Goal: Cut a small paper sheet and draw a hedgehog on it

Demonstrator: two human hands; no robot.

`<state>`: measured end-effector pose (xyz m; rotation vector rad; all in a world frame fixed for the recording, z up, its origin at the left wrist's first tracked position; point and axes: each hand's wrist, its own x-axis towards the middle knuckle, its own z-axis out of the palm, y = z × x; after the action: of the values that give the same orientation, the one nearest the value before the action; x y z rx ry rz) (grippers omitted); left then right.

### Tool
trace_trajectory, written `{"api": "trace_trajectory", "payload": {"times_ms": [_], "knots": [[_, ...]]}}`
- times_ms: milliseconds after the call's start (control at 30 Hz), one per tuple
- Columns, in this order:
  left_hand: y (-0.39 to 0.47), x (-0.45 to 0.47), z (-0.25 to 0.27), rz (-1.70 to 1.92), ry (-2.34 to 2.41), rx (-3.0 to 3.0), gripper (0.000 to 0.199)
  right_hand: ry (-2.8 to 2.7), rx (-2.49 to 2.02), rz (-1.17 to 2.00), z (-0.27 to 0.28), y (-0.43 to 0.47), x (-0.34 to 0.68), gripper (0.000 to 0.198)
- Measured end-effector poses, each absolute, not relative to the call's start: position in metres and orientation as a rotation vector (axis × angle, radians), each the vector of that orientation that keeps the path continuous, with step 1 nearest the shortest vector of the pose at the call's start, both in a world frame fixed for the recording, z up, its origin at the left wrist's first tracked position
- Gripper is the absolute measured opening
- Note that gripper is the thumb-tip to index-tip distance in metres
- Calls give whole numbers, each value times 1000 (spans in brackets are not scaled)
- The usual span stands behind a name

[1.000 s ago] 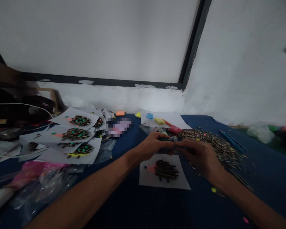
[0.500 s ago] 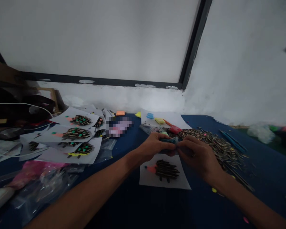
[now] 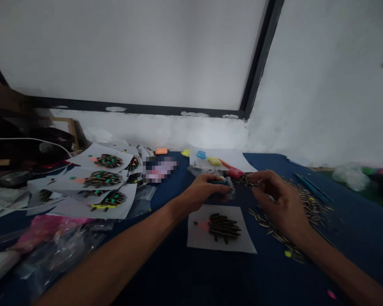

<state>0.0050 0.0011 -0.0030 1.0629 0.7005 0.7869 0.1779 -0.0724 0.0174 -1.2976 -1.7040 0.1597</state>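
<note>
My left hand (image 3: 200,193) is closed on a small clear plastic packet (image 3: 230,189) with dark green-blue stuff inside, probably modelling clay. Below it lies a white paper (image 3: 198,242) bearing a hedgehog figure (image 3: 224,227): dark striped seeds as spines, a pink-orange snout and a dark nose tip. My right hand (image 3: 279,202) hovers over a pile of striped sunflower seeds (image 3: 309,204), apart from the packet. Its thumb and forefinger are parted, and I make out nothing held between them; the other fingers are partly hidden.
Several finished hedgehog papers (image 3: 127,208) are stacked at the left, with crumpled clear plastic bags (image 3: 60,250) before them. A red packet (image 3: 234,172), a yellow packet (image 3: 214,161) and a blue packet (image 3: 201,154) lie at the back. Blue tweezers (image 3: 312,189) rest beyond the seeds.
My right hand has drawn away from the packet, moving right over the seeds, and its thumb and forefinger have parted. My left hand keeps the packet, slightly further left.
</note>
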Motion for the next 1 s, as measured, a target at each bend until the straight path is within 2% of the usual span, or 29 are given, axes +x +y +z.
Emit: {"api": "trace_trajectory", "payload": {"times_ms": [233,433,700,1000], "knots": [[29,-15,-24,896,721,1012,15,-1647,-1395,830,20,-70,175,16],[37,-21,-34,913,730,989,18,-1565,-1372,1029,24,-72,172,25],[35,-20,-32,905,725,1013,17,-1596,-1376,1046,15,-65,177,21],[37,-19,-36,902,704,1051,18,-1580,-1478,992,20,-68,174,27]]}}
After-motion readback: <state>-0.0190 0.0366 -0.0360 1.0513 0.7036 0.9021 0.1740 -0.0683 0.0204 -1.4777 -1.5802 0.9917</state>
